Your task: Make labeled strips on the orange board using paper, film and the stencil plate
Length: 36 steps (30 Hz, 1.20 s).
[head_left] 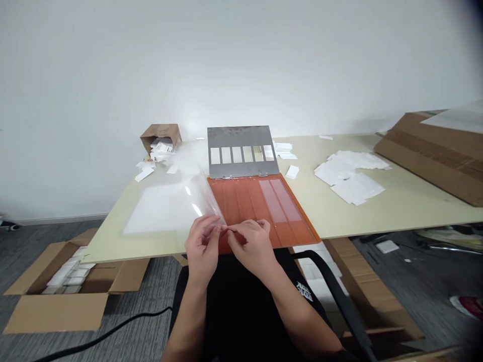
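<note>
My left hand (203,245) and my right hand (252,245) meet at the near edge of the table, fingertips pinched together on the corner of a clear plastic sheet (177,203). The sheet curls up from the table on my left. Under my hands lies an orange grooved tray (260,206) with two pale strips (281,200) in its right grooves. A grey metal plate (241,151) with a row of rectangular slots stands hinged open behind the tray.
A small tipped cardboard box (160,137) spills white pieces at the back left. Loose white sheets (350,176) lie on the right, beside a large flat carton (433,151). An open box of white pieces (68,281) sits on the floor left. A black chair arm (335,291) is at my right.
</note>
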Each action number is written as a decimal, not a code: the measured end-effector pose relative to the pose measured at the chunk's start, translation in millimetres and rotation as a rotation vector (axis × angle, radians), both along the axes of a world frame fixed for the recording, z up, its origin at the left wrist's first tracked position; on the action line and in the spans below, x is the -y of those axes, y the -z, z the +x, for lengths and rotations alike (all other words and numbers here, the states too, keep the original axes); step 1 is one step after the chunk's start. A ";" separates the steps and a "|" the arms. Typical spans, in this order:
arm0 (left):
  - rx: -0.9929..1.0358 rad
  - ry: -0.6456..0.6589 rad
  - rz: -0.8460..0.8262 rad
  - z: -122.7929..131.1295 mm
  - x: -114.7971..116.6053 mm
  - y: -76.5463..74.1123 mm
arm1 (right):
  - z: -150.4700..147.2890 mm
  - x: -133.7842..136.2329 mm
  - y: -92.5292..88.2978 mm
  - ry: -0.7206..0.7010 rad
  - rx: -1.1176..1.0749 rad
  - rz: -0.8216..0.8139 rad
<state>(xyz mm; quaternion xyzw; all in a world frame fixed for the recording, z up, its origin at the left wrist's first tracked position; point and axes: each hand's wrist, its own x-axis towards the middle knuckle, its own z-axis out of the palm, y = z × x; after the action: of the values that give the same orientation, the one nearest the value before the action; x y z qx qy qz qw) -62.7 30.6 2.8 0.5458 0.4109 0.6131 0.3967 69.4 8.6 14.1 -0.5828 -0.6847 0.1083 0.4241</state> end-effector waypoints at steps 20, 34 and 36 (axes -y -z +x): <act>-0.148 -0.058 0.084 5.9 2.5 6.6 | 1.2 2.3 4.1 0.054 0.190 0.076; -0.121 -0.154 0.107 15.2 6.8 4.3 | 5.2 6.4 -0.9 0.048 0.074 0.036; -0.120 -0.149 0.117 15.2 6.6 5.7 | 6.3 6.7 -0.2 0.031 0.060 0.022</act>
<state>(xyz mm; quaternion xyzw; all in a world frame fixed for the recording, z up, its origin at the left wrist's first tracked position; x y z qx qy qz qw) -47.4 24.0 -3.0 0.5718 0.4368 0.6299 0.2922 75.8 1.9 14.3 -0.5914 -0.6894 0.0764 0.4113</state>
